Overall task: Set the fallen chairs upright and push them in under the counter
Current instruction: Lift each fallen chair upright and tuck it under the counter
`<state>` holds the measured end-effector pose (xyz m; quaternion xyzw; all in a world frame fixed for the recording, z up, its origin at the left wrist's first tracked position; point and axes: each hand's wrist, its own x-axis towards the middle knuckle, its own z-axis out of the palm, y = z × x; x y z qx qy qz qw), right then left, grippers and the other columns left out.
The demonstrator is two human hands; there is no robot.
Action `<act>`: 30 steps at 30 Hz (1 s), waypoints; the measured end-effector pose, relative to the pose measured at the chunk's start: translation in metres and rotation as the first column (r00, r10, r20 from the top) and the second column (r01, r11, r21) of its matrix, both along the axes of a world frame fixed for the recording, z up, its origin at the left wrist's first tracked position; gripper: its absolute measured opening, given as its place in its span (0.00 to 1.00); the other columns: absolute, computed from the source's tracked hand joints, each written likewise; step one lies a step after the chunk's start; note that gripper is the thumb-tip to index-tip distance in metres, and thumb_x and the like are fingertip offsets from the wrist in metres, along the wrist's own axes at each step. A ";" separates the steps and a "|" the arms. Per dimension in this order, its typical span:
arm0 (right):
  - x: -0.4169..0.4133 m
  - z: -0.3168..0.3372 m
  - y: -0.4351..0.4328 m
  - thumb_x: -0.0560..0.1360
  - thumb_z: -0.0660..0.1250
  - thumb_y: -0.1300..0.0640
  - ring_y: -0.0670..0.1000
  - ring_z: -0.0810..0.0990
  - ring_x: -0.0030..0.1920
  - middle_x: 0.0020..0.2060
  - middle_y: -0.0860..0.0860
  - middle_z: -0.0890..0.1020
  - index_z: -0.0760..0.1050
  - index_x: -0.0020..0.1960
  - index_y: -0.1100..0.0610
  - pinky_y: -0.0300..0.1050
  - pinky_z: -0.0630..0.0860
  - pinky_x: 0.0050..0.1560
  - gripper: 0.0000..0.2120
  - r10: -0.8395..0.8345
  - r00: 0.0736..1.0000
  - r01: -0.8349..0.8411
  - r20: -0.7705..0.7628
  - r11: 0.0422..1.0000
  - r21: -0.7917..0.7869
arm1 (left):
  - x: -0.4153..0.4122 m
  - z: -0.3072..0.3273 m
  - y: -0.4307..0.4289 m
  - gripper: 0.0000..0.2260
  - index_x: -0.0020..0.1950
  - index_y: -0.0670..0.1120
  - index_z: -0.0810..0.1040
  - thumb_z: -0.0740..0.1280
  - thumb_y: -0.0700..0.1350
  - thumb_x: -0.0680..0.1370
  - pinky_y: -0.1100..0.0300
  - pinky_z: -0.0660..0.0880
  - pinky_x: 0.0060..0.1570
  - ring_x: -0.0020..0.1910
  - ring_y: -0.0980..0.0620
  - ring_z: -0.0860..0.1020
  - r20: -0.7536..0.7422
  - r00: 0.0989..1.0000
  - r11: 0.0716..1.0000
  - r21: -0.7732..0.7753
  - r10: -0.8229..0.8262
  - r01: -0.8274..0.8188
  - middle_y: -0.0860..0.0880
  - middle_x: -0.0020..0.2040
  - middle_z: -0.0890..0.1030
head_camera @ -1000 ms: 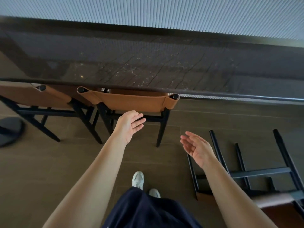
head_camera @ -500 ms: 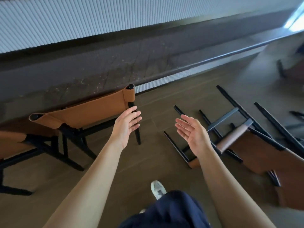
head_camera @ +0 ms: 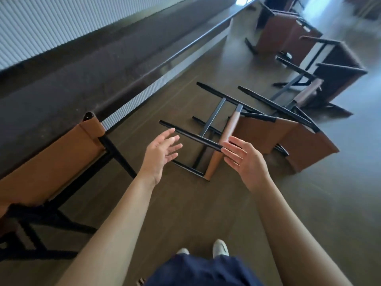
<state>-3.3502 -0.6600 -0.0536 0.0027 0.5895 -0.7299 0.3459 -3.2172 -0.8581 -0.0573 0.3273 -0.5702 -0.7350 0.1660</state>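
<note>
Not far along, from the looks of it. One upright chair (head_camera: 51, 162) stands at the left with its tan back right against the edge of the counter (head_camera: 82, 79), so that one seems done; a bit of another shows at the bottom left corner.

The nearest fallen chair (head_camera: 259, 133) lies on its side on the floor (head_camera: 206, 203), black legs pointing toward the counter, a short way out from it. A second fallen chair (head_camera: 338, 79) lies just behind it, and a third chair (head_camera: 284, 32) farther down looks tipped too, though it's hard to be sure.

The person's left hand (head_camera: 159, 153) and right hand (head_camera: 245, 162) are both out over the nearest one's legs, palms facing each other, fingers spread loose, holding nothing. Can't tell if the right fingertips touch a leg. So probably three chairs left to lift and push in.
</note>
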 end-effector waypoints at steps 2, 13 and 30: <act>-0.007 0.001 0.031 0.81 0.56 0.53 0.53 0.82 0.58 0.56 0.55 0.84 0.79 0.59 0.54 0.49 0.76 0.60 0.14 -0.059 0.998 0.059 -0.005 0.998 -0.011 | -0.018 0.003 0.020 0.11 0.60 0.56 0.77 0.62 0.44 0.81 0.54 0.76 0.55 0.53 0.51 0.83 -0.015 0.997 0.997 0.017 -0.069 0.069 0.51 0.57 0.83; -0.059 -0.003 0.208 0.81 0.58 0.53 0.54 0.83 0.57 0.53 0.54 0.85 0.79 0.59 0.55 0.49 0.76 0.58 0.14 -0.306 0.952 0.306 0.002 0.952 0.010 | -0.126 0.014 0.177 0.12 0.62 0.54 0.76 0.62 0.43 0.81 0.52 0.77 0.58 0.55 0.48 0.82 -0.024 0.961 0.961 0.024 -0.275 0.276 0.47 0.58 0.82; -0.167 -0.017 0.374 0.80 0.60 0.53 0.52 0.84 0.55 0.54 0.54 0.85 0.79 0.60 0.56 0.48 0.76 0.54 0.14 -0.366 0.931 0.365 0.003 0.929 0.059 | -0.246 -0.001 0.346 0.11 0.60 0.53 0.78 0.62 0.42 0.81 0.52 0.77 0.59 0.54 0.50 0.83 -0.025 0.949 0.947 0.063 -0.314 0.315 0.49 0.57 0.83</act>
